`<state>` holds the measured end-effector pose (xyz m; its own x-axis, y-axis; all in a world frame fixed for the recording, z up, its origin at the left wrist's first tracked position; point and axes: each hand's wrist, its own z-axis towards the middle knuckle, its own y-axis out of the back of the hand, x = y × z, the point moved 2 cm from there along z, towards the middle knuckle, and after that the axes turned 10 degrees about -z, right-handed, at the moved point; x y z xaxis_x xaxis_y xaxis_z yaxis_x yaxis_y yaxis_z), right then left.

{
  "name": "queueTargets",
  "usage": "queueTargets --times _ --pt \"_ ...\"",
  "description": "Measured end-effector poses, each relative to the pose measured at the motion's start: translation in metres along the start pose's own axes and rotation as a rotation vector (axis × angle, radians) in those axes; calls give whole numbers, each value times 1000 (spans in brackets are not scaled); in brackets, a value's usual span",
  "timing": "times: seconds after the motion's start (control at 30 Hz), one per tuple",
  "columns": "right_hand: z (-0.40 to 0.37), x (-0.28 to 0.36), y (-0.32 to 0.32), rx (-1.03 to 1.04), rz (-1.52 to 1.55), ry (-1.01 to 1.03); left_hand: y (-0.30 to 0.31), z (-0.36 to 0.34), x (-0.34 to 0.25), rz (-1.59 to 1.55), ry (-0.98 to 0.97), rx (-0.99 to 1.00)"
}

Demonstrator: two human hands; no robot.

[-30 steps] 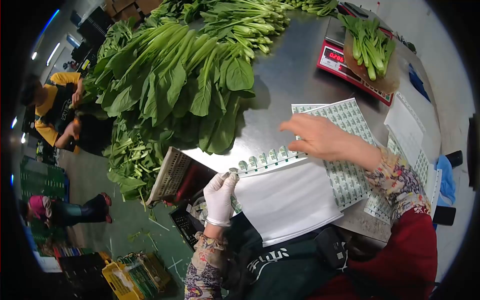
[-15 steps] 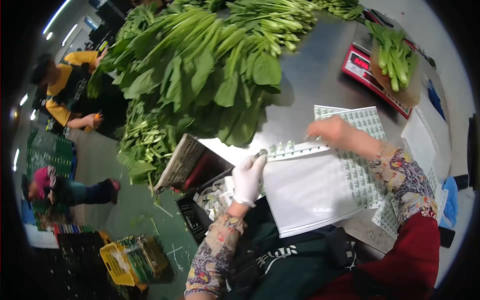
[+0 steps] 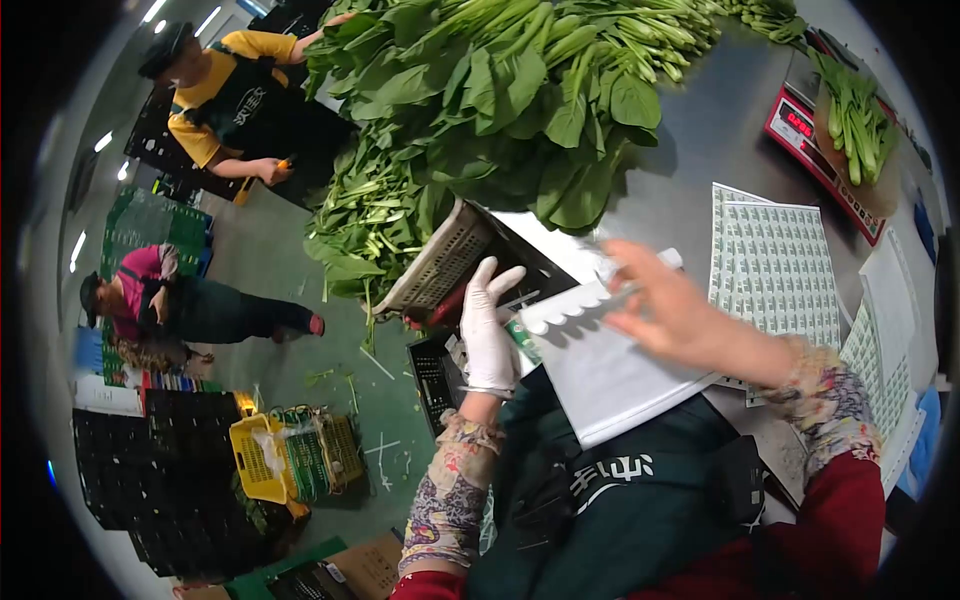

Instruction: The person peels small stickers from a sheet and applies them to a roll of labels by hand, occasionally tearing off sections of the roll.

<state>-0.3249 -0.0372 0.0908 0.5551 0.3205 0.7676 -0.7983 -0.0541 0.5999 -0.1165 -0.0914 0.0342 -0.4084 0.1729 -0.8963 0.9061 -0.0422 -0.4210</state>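
Note:
My left hand (image 3: 488, 342), in a white glove, is raised beside the left edge of a label sheet (image 3: 625, 375), fingers apart. A row of partly lifted labels curls along that sheet's upper edge, and a green printed strip shows near the glove. My bare right hand (image 3: 660, 308), blurred by motion, has its fingers closed on the upper part of the sheet. The sheet's lower part rests against my dark apron (image 3: 600, 520). More printed label sheets (image 3: 775, 270) lie on the steel table to the right.
Leafy greens (image 3: 480, 90) are heaped on the table (image 3: 700, 130). Another bunch (image 3: 855, 125) sits on a red scale (image 3: 800, 125). A tilted crate (image 3: 440, 260) stands by my left hand. Two people (image 3: 245, 100) are at left; a yellow basket (image 3: 262, 460) is on the floor.
My left hand has let go of the sheet's corner and spread its fingers. My right hand has moved left and down onto the sheet. The sheet has shifted off the printed sheets.

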Motion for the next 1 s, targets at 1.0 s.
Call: queueTargets --times 1.0 --pt "12 57 -81 -85 -60 -51 11 -36 -29 -91 -312 -191"
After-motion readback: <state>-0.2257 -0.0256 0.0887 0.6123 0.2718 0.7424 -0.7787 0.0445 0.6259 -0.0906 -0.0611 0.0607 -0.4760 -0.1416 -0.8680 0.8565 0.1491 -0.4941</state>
